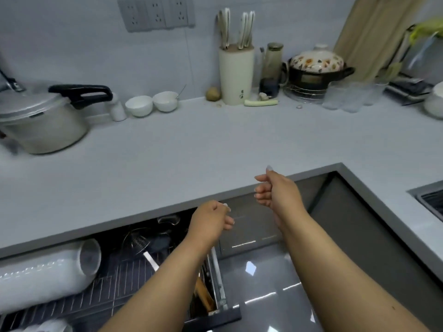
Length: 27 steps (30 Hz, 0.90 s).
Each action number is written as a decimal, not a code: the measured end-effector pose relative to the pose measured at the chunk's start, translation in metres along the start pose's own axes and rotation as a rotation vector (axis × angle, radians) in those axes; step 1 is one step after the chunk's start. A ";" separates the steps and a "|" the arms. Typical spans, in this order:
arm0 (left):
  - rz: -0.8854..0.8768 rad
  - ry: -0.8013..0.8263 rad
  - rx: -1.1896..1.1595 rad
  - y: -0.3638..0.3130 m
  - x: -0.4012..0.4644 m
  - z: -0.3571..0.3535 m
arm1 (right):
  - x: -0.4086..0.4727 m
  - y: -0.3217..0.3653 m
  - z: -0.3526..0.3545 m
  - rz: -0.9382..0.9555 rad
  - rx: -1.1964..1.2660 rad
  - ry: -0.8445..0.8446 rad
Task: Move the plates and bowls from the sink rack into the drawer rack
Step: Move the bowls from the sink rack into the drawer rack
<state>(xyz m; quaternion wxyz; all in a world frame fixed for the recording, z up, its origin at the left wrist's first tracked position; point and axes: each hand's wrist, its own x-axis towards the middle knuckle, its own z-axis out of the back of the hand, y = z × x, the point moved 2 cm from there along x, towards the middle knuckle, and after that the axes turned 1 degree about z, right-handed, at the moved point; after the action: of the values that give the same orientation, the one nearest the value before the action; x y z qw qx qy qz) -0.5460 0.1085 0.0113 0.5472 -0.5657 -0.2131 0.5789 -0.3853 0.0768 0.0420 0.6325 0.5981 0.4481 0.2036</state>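
- The drawer rack (124, 279) stands pulled out under the near edge of the bench (191, 144), at the lower left of the scene, its wire grid showing dark.
- A row of white bowls (45, 274) lies on its side along the left of that rack, mouths facing right; another white piece (48, 327) peeks in at the near left edge, too cut off to name.
- Metal utensils (141, 240) sit at the far end of the rack, and a narrow side compartment (206, 291) on its right holds what look like wooden handles.
- The left hand (211, 221) hovers over the far right corner of the rack, forearm reaching up from the near edge, fingers curled loosely inward; its grip holds nothing.
- The right hand (275, 188) is higher and farther, just in front of the bench's edge, thumb up, fingers half curled toward the left; this grip too is empty.
- The two hands are near each other but apart.
- Only a corner of the sink (429, 200) shows at the far right; its rack is not in view.
- Far back on the bench stand a pressure cooker (43, 121) at left, two small white bowls (151, 104), a knife block (236, 75) and a flowered lidded pot (316, 68).
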 end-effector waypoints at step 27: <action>-0.235 0.522 0.294 -0.141 0.073 -0.291 | 0.062 0.072 0.286 0.076 0.129 -0.677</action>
<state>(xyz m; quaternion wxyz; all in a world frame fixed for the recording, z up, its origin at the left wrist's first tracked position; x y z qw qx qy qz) -0.2147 0.1075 0.0239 0.7223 -0.5816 -0.0436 0.3716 -0.1021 -0.0240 0.0559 0.6981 0.6869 0.2019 -0.0119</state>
